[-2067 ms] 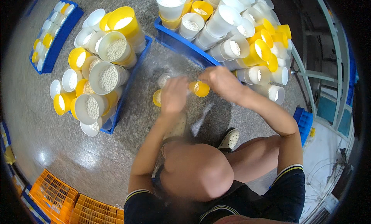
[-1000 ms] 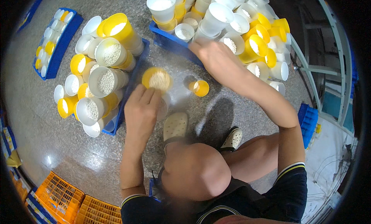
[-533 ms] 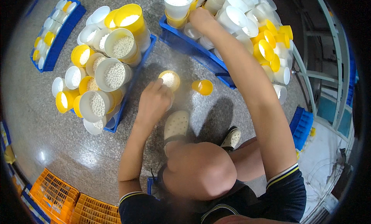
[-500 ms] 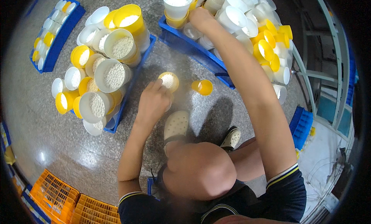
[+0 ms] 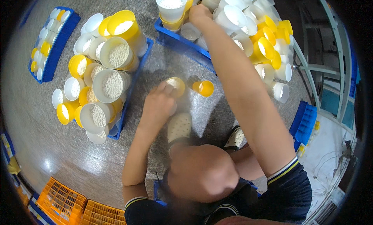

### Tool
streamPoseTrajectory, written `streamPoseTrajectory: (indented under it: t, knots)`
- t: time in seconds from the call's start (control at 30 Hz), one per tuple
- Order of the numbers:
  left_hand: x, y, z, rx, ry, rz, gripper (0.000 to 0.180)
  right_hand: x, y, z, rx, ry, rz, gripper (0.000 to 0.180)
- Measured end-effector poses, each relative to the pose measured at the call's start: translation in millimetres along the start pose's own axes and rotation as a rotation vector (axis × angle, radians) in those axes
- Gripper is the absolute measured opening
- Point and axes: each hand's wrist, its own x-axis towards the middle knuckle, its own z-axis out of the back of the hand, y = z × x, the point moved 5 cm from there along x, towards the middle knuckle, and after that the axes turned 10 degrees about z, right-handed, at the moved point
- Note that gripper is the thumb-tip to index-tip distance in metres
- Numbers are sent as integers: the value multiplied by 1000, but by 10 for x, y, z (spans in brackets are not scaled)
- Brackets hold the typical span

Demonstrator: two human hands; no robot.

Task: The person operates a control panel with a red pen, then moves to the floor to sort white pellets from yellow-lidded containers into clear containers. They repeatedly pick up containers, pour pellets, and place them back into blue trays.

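Note:
My left hand (image 5: 158,104) is closed at the near-left side of a yellow cup (image 5: 179,86) of white pellets, its fingers curled at the rim. Part of a translucent cup wall shows beside that hand, below the yellow cup. Just to the right, a smaller orange-yellow cup (image 5: 204,88) lies tipped on the floor with some white in it. My right arm stretches far forward, and my right hand (image 5: 200,15) reaches among the cups at the left end of the right-hand blue crate. A white cup (image 5: 171,0) full of pellets stands beside it. The right fingertips are hidden.
Stacked white and yellow pellet-filled cups crowd a blue crate (image 5: 136,79) on the left. Farther left lies a blue tray (image 5: 64,42) of cups. Orange crates (image 5: 62,201) sit at lower left. A metal frame (image 5: 311,69) and blue stacked trays (image 5: 305,124) stand at right.
The view has shifted slightly. My left hand and the yellow cup have moved a little right, towards the tipped cup. My right hand stays among the cups in the right crate.

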Motion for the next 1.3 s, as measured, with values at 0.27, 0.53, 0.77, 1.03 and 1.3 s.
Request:
streamPoseTrajectory:
  t: [0.27, 0.53, 0.77, 1.03, 1.3]
  knots:
    - [1058, -75, 74, -240, -400, -22, 12, -56, 48, 37, -66, 56, -18, 32]
    - [2116, 210, -439, -134, 3, 316, 26, -172, 89, 320, -87, -106, 106, 28]
    - [2552, 333, -901, 36, -102, 196, 33, -361, 252, 478, -176, -112, 216, 27]
    - [2254, 270, -707, 70, -242, -8, 23, -1833, 168, 941, 61, -313, 775, 16]
    - [2207, 231, -527, 117, -151, 124, 18, -2335, -633, -50, 441, 214, 590, 13]
